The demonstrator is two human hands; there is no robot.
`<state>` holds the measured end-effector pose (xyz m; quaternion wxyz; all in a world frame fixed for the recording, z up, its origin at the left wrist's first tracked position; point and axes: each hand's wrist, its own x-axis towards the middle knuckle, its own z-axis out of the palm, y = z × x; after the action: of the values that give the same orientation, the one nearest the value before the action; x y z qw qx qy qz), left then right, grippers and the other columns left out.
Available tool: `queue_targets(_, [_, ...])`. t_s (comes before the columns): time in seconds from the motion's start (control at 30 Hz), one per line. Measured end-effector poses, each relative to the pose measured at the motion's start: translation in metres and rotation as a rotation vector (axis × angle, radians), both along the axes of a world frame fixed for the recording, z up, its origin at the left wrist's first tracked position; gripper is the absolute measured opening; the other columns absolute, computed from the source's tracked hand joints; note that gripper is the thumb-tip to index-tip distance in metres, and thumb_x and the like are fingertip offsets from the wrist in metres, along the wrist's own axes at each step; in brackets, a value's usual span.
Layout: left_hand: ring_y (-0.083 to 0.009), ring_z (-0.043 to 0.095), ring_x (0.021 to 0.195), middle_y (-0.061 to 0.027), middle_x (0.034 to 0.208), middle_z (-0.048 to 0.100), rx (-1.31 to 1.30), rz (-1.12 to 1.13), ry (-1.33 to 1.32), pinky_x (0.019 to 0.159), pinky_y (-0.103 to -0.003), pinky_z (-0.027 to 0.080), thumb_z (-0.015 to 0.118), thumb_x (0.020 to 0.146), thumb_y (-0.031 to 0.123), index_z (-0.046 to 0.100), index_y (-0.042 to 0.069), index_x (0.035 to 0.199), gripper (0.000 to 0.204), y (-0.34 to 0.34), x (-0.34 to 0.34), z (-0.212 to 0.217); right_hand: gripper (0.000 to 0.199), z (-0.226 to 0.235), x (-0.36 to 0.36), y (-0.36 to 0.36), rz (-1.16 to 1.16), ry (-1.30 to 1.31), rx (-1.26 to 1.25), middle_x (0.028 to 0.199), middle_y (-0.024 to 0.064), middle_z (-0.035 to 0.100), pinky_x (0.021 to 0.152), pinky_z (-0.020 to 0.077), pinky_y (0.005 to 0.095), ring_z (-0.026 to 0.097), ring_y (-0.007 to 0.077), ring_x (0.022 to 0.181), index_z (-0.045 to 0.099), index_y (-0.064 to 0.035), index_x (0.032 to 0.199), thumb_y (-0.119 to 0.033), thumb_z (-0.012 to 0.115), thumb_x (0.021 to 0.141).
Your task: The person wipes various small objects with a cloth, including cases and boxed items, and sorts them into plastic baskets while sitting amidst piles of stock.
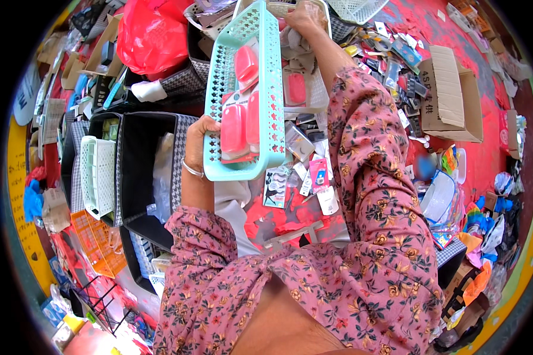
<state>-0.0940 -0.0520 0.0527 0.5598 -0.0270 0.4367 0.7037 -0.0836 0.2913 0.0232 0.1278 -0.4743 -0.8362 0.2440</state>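
Note:
My left hand [199, 141] is closed on the left side of a long mint-green plastic basket [243, 172] with star-shaped holes, held up in front of me. Several red packaged items [233, 129] lie inside it; their exact kind is unclear. At the top, my right hand [308, 19] reaches into a white basket [315, 99] just beyond the green one. Its fingers do not show clearly. Below that hand are a bunched grey cloth [299, 52] and another red pack [294, 87].
Black fabric boxes [145, 160] stand at left beside a pale green basket [98, 177] and an orange basket [99, 242]. A red plastic bag [152, 38] is at the upper left. At right are an open cardboard box [450, 97] and scattered small packages [391, 71].

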Motion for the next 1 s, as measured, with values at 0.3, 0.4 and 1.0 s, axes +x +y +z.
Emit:
queue_targets(0.3, [-0.0287, 0.06, 0.071, -0.0206, 0.085, 0.059, 0.02, -0.025, -0.025, 0.07, -0.038, 0.051, 0.043, 0.064, 0.007, 0.047, -0.008, 0.103, 0.042, 0.0, 0.005, 0.011, 0.03, 0.05, 0.035, 0.007, -0.121, 0.442, 0.051, 0.087, 0.0172, 0.061, 0.069, 0.0469, 0.0387, 0.059, 0.0306, 0.082, 0.063, -0.0065, 0.084, -0.031, 0.058, 0.068])
queue_targets(0.4, [-0.0289, 0.06, 0.071, -0.0208, 0.085, 0.059, 0.021, -0.027, -0.034, 0.071, -0.039, 0.05, 0.042, 0.064, 0.007, 0.048, -0.007, 0.102, 0.042, 0.008, 0.009, 0.01, 0.021, 0.063, 0.035, 0.03, -0.139, 0.533, 0.154, 0.073, 0.015, 0.062, 0.064, 0.0477, 0.037, 0.061, 0.0285, 0.072, 0.065, -0.0069, 0.069, -0.027, 0.06, 0.065])
queue_targets(1.0, [-0.0219, 0.057, 0.064, -0.0131, 0.078, 0.059, 0.013, 0.019, -0.017, 0.065, -0.032, 0.049, 0.044, 0.064, 0.005, 0.051, -0.005, 0.091, 0.03, 0.014, 0.017, 0.021, 0.042, 0.03, 0.049, -0.027, 0.344, -0.195, -0.217, 0.097, 0.0182, 0.06, 0.079, 0.0451, 0.0355, 0.058, 0.0304, 0.092, 0.063, -0.0011, 0.091, -0.028, 0.061, 0.059])
